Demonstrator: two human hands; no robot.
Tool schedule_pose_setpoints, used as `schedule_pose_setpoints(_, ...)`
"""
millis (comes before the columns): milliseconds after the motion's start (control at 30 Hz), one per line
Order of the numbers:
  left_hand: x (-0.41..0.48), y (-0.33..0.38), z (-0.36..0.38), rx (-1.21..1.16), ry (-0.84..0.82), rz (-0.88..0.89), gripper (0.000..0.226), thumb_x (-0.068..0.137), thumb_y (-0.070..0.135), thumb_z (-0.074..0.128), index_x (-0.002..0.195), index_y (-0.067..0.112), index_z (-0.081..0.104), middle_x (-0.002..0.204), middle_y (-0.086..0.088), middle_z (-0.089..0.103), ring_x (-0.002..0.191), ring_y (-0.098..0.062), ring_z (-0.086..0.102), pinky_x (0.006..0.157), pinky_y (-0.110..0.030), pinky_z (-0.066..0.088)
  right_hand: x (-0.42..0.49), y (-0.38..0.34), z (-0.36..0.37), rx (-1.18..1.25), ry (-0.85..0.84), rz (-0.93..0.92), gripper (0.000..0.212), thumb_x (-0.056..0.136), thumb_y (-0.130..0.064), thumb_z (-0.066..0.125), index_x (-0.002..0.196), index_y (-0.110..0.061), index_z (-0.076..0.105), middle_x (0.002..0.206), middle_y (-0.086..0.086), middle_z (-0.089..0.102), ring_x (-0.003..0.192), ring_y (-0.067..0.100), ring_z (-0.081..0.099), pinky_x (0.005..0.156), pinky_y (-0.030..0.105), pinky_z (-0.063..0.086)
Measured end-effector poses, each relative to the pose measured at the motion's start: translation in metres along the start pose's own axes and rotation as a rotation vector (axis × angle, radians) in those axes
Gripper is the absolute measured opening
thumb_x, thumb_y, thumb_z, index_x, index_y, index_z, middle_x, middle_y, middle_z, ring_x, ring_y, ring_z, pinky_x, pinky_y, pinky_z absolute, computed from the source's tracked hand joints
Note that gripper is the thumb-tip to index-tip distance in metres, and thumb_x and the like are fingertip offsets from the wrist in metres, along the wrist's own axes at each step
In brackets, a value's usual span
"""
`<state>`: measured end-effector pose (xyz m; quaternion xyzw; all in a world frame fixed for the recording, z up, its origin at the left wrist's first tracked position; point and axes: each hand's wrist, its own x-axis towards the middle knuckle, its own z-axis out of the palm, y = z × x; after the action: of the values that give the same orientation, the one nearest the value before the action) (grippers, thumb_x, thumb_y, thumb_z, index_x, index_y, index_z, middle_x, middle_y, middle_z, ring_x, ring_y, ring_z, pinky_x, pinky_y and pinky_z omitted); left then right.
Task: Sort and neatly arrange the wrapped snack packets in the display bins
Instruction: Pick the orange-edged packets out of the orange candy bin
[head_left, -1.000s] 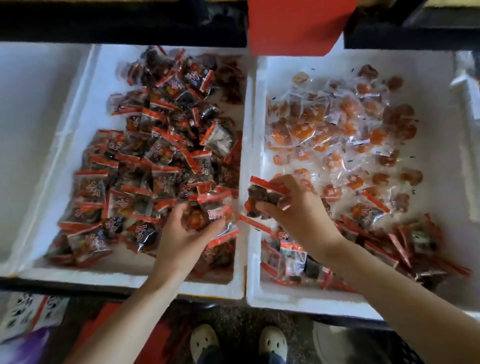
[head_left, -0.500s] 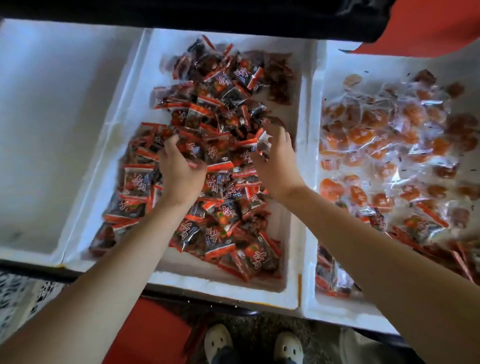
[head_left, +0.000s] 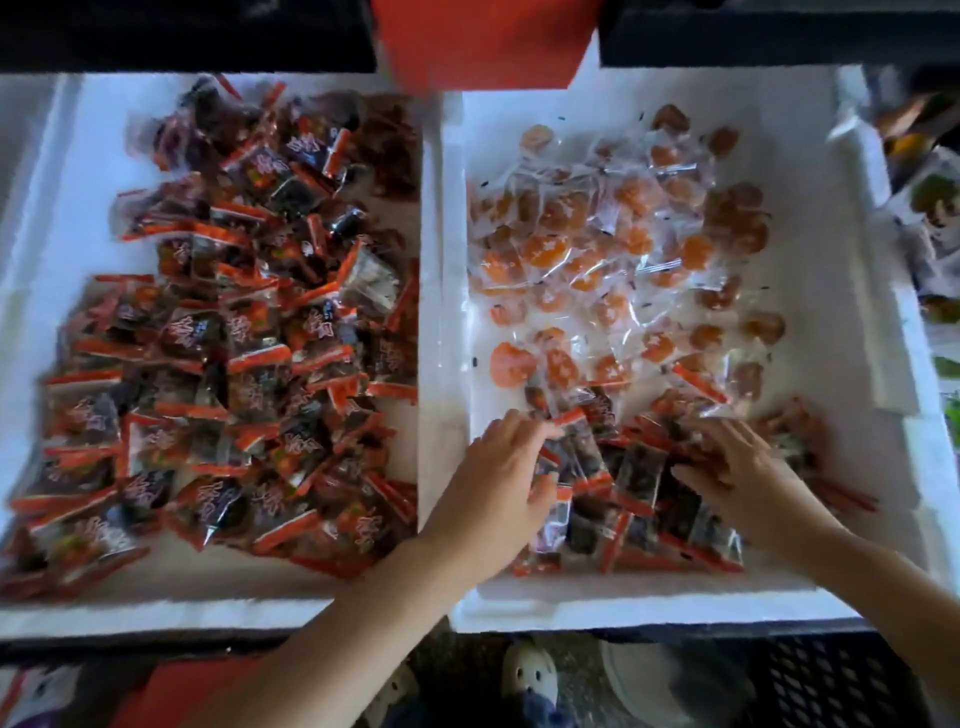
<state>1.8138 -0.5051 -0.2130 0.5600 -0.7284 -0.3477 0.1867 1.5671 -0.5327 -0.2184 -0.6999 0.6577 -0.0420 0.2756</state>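
— Where are the dark packets with red edges (head_left: 641, 483)?

— In a loose heap in the near part of the right bin (head_left: 623, 608), against its front wall. Both hands are on this heap.

— How are the fingers?

— The left hand (head_left: 493, 488) lies on the heap's left end, its fingers (head_left: 519, 428) close together and a little bent. Whether they pinch a packet I cannot tell (the picture is blurred there). The right hand (head_left: 748, 467) lies on the heap's right end, fingers flat and a little spread, thumb apart.

— And the rest of the right bin?

— Its far part holds orange sweets in clear wrappers (head_left: 597, 244), scattered flat. Touching the right bin on its left stands the left bin (head_left: 156, 618), holding a bigger pile (head_left: 234, 364) of packets in the same colours. Beyond the right bin's far wall there is a red card (head_left: 483, 41). Below its front wall, a pale shoe (head_left: 530, 675) is on the floor.
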Motion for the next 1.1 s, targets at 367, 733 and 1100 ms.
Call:
schedule_pose_setpoints(367, 0.009, 0.017, 0.037, 0.263, -0.361, -0.315, 0.038, 0.090, 0.020, 0.067, 0.126, 0.021, 0.055, 0.125, 0.005, 0.053, 0.113, -0.014, 0.054, 0.091, -0.024, 0.043, -0.010, 0.032, -0.013, -0.007, -0.255, -0.029, 0.069, 0.075, -0.035, 0.076, 0.135, -0.025, 0.041, 0.135, -0.007, 0.047, 0.118, 0.014, 0.048, 0.096, 0.025, 0.038)
schedule_pose_setpoints(733, 0.015, 0.040, 0.020, -0.245, -0.023, -0.452, 0.024, 0.075, 0.012, 0.081, 0.091, 0.026, 0.070, 0.075, 0.015, 0.071, 0.072, 0.007, 0.065, 0.064, -0.011, 0.048, -0.017, 0.027, -0.028, 0.264, -0.126, -0.020, 0.032, 0.076, -0.026, 0.076, 0.105, -0.020, 0.064, 0.082, -0.005, 0.068, 0.071, 0.011, 0.065, 0.065, 0.021, 0.050)
schedule_pose_setpoints(1100, 0.024, 0.074, 0.036, -0.943, -0.123, -0.523, 0.038, 0.090, 0.037, 0.064, 0.119, 0.013, 0.060, 0.109, -0.013, 0.070, 0.100, -0.025, 0.069, 0.090, -0.046, 0.055, -0.007, -0.016, -0.038, 0.626, -0.014, -0.168, 0.028, 0.074, -0.023, 0.077, 0.099, -0.020, 0.065, 0.082, -0.008, 0.068, 0.073, 0.005, 0.065, 0.067, 0.017, 0.052)
